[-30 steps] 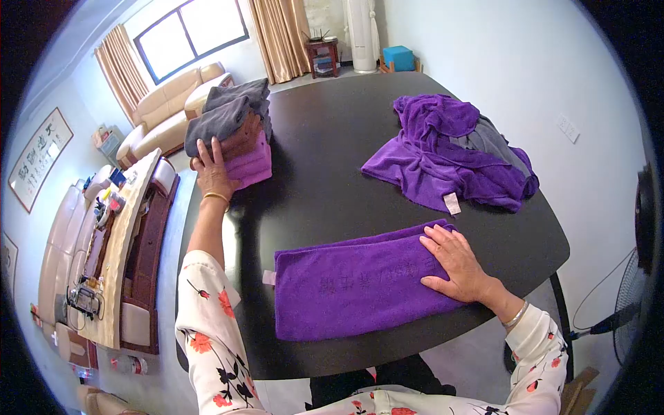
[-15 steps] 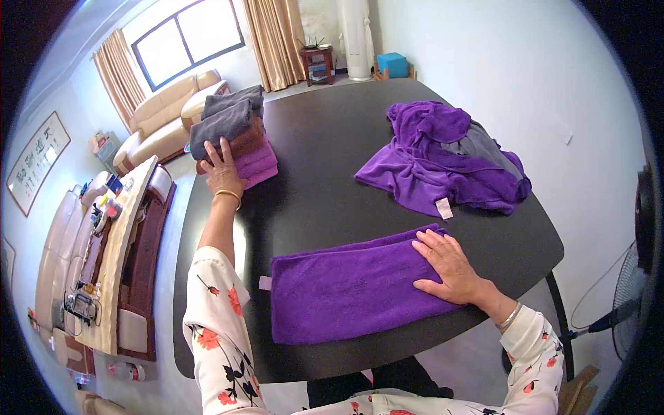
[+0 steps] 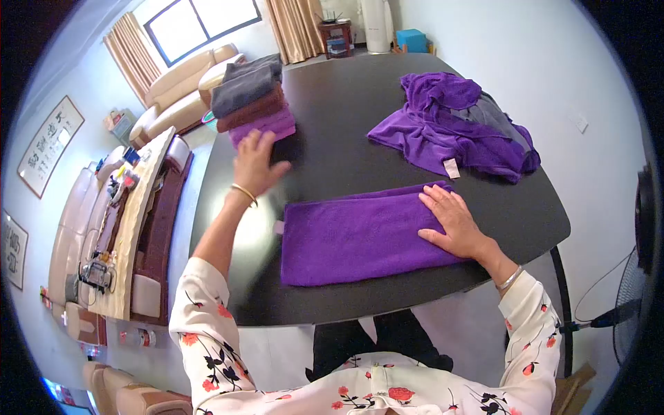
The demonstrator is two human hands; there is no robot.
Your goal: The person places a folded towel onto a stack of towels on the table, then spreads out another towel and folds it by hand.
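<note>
A folded purple towel [image 3: 360, 238] lies flat near the front edge of the dark table, a white tag at its left end. My right hand [image 3: 453, 225] rests open on the towel's right end, fingers spread. My left hand [image 3: 258, 166] is open, just in front of a stack of folded towels at the back left: grey [image 3: 245, 86] on top, brown [image 3: 252, 113] below, light purple [image 3: 264, 126] at the bottom. Whether its fingertips touch the stack I cannot tell. A crumpled heap of purple cloth [image 3: 429, 114] with a grey part lies at the back right.
The dark table [image 3: 332, 152] has a rounded front edge. Left of it stands a long low table [image 3: 149, 200] with small items, beside sofas. A black fan [image 3: 626, 304] is at the right. Further back are a small side table [image 3: 337, 39] and a blue box [image 3: 413, 40].
My left hand has drawn back from the grey towels on the stack toward me. My right hand stays on the folded towel. The view has shifted, so the table appears higher.
</note>
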